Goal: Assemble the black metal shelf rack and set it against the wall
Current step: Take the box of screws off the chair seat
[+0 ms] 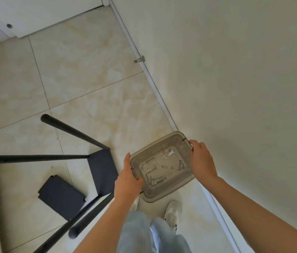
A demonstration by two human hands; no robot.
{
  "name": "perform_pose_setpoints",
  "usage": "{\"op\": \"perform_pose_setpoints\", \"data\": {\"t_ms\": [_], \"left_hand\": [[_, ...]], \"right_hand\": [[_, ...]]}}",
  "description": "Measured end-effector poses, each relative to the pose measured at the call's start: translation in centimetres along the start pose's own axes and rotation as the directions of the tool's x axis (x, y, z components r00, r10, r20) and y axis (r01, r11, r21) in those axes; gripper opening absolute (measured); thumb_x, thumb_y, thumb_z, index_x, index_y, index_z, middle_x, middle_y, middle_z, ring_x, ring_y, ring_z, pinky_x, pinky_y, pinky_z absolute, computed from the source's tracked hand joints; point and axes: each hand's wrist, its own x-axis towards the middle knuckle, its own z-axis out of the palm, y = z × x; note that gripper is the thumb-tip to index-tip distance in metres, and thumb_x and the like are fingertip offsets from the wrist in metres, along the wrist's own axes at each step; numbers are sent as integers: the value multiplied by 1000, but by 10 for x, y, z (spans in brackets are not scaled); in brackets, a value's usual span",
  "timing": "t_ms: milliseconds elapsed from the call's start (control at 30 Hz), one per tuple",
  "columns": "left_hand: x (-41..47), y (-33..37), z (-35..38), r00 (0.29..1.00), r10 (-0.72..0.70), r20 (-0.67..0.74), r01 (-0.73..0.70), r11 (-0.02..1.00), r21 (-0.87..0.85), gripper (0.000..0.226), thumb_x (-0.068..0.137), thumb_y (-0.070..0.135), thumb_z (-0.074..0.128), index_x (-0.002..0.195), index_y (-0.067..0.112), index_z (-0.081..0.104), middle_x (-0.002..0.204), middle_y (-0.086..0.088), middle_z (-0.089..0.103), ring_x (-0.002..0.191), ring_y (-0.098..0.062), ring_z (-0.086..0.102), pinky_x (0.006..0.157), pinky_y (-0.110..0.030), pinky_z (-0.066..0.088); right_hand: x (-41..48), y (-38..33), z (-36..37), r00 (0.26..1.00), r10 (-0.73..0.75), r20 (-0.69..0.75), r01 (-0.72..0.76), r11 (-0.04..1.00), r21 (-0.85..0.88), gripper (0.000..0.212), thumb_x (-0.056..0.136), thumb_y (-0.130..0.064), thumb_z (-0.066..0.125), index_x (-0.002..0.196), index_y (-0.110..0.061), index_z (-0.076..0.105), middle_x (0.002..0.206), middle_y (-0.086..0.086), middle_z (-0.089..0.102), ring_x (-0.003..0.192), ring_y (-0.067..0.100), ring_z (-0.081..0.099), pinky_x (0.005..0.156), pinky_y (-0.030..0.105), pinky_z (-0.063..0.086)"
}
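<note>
both hands (128,181) grasping clear bin (186,177) | bolts (157,179) inside | rack (102,168) on floor

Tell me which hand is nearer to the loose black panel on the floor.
Left. The left hand grips the tray on the rim facing the panel; the right hand grips the opposite rim, toward the wall.

translucent plastic tray (186,187); glossy floor tiles (82,73)

Soft, even, fairly bright light casts only faint shadows on the floor tiles (89,70), detail is slightly smeared throughout, the black rack pole (81,224) at lower left looks blurred, and wide-angle distortion bows the baseboard (160,101).
</note>
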Motion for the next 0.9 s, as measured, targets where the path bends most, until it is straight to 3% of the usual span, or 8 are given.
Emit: {"op": "perform_pose_setpoints", "data": {"t_ms": [133, 233, 300, 400, 500, 667, 833, 900], "left_hand": [[57, -27, 60, 1000, -1, -12, 0, 995, -104, 72, 85, 13, 61, 142, 37, 24, 97, 3, 64, 83, -25, 68, 70, -49, 62], [99, -52, 104, 993, 38, -108, -48, 994, -94, 55, 89, 13, 59, 136, 25, 33, 118, 1, 58, 85, -22, 66, 71, -46, 61], [126, -71, 129, 985, 85, -151, -96, 993, -64, 45, 90, 14, 60, 130, 20, 39, 121, 2, 52, 81, -14, 62, 72, -43, 59], [167, -98, 156, 986, 89, -138, -104, 989, -104, 33, 92, 13, 58, 118, 23, 41, 114, 4, 48, 80, -21, 65, 73, -46, 59], [203, -128, 177, 987, 34, -159, -60, 986, -159, 26, 94, 13, 56, 116, 21, 45, 106, 8, 52, 76, -25, 68, 68, -44, 60], [240, -160, 202, 979, -3, -202, -42, 975, -217, 16, 95, 11, 57, 93, 23, 49, 88, 0, 59, 58, -21, 69, 45, -19, 49], [259, -191, 221, 967, 18, -255, -78, 971, -227, 20, 89, 11, 65, 78, 17, 48, 67, -2, 54, 55, -26, 64, 48, -35, 59], [264, -202, 225, 964, 64, -258, -124, 967, -223, 22, 87, 12, 65, 74, 15, 47, 63, -1, 50, 48, -17, 57, 46, -38, 58]], "right_hand": [[48, 36, 63, 1000, 12, -20, -10, 995, 102, 45, 100, -2, 34, 138, -23, 46, 117, 5, 49, 92, 15, 47, 73, 23, 38], [79, 61, 111, 998, -1, -64, 7, 996, 84, 51, 97, 4, 36, 142, -18, 44, 119, 8, 48, 99, 21, 48, 80, 30, 45], [102, 77, 146, 995, -41, -92, 46, 998, 53, 52, 97, 4, 36, 143, -19, 44, 117, 8, 49, 101, 21, 49, 85, 34, 48], [135, 99, 197, 990, -69, -120, 77, 995, 69, 39, 102, -10, 35, 133, -27, 51, 109, 4, 50, 93, 6, 51, 74, 19, 45], [159, 110, 245, 991, -84, -104, 88, 995, 38, 54, 96, 4, 39, 145, -19, 44, 114, 3, 47, 99, 16, 47, 80, 27, 43], [185, 116, 289, 981, -169, -95, 162, 984, -76, 74, 81, 18, 47, 146, -16, 41, 116, 10, 49, 99, 24, 47, 79, 35, 48], [200, 120, 327, 958, -254, -131, 243, 965, -96, 71, 80, 19, 50, 143, -14, 46, 117, 12, 52, 101, 27, 48, 79, 41, 48], [203, 123, 334, 945, -290, -153, 278, 955, -100, 68, 81, 18, 50, 141, -14, 47, 116, 12, 52, 101, 27, 48, 79, 42, 48]]}}
